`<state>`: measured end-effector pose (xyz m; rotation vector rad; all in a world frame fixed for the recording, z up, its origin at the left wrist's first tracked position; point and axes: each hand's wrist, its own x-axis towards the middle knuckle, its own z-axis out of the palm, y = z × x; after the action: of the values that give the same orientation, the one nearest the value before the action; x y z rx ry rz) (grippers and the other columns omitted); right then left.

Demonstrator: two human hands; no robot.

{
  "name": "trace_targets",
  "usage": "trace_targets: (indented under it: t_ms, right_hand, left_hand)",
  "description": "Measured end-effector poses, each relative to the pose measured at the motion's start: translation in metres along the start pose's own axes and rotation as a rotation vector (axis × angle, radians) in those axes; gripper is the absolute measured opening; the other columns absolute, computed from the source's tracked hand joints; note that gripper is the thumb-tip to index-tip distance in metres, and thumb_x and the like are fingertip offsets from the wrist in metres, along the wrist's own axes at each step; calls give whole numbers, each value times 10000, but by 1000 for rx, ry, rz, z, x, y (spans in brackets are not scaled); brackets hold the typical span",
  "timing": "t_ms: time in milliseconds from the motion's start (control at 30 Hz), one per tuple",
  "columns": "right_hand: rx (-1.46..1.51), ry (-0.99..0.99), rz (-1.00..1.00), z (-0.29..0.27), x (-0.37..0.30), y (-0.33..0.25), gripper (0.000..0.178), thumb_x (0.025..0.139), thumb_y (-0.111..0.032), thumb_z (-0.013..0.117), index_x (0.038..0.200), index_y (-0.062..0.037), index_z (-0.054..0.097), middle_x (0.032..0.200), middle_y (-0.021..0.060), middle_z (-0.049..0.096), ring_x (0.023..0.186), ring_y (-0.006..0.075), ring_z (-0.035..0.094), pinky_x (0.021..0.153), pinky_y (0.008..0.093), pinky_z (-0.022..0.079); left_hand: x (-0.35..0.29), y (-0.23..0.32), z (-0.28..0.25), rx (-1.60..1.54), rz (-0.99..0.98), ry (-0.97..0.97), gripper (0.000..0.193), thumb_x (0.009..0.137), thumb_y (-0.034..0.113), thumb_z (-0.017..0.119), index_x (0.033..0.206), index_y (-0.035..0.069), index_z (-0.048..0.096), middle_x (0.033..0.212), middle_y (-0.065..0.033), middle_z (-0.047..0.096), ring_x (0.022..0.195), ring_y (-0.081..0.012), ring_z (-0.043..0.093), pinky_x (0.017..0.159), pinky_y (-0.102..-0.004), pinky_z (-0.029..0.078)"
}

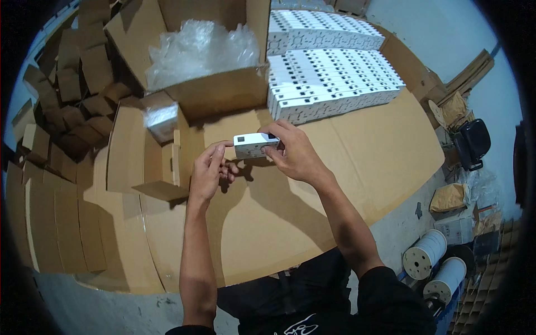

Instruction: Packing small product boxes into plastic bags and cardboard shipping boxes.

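Note:
A small white box-shaped unit (249, 148) with a dark square near one end is held above the cardboard-covered table (385, 167). My right hand (296, 153) grips its right end, thumb on the near face and fingers over the top. At its left end, my left hand (207, 174) reaches in with the index fingertip at the edge; its fingers are loosely apart and not wrapped round the unit. Left of that hand stands an open cardboard carton (159, 181) with a clear-wrapped white item (162, 124) in its far end.
Rows of similar white units (335, 81) stand at the back right. A big carton (223, 92) holds clear plastic bags (204, 53) at the back. Many open cartons (64, 223) are stacked at the left. Cable spools (425, 254) stand on the floor at the right.

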<state>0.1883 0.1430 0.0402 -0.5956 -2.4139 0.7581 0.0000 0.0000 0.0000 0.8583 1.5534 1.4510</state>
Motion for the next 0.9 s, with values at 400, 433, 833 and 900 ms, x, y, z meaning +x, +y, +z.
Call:
trace_targets:
  t_ms: [400,433,833,900]
  right_hand:
    - [730,248,150,69,-16,38,158,919,33,629,1077,35,622,1053,98,628,928,136,645,747,260,557]
    - [680,221,194,70,-14,41,226,910,55,625,1131,31,582,1063,118,639,938,160,664,772,277,564]
    - [471,191,167,68,-5,46,500,857,113,633,1311,-6,461,1114,223,692,1074,314,696,922,386,556]
    - [454,181,183,68,-4,45,478,860,101,638,1297,-7,479,1135,210,690,1096,315,687,938,394,548]
  left_hand:
    - [14,-16,13,-114,136,92,316,962,31,642,1265,38,553,1102,-125,657,953,-119,650,792,-239,543]
    - [15,-17,17,-67,168,134,377,947,-16,634,1300,39,510,1134,-136,649,1013,-129,636,838,-252,535]
    - [26,-37,17,223,260,213,511,914,-125,589,1346,52,383,1162,-168,648,1105,-193,633,956,-308,517]
    - [26,-39,16,278,288,254,495,901,-70,632,1333,72,438,1157,-183,708,1113,-241,688,938,-354,545]
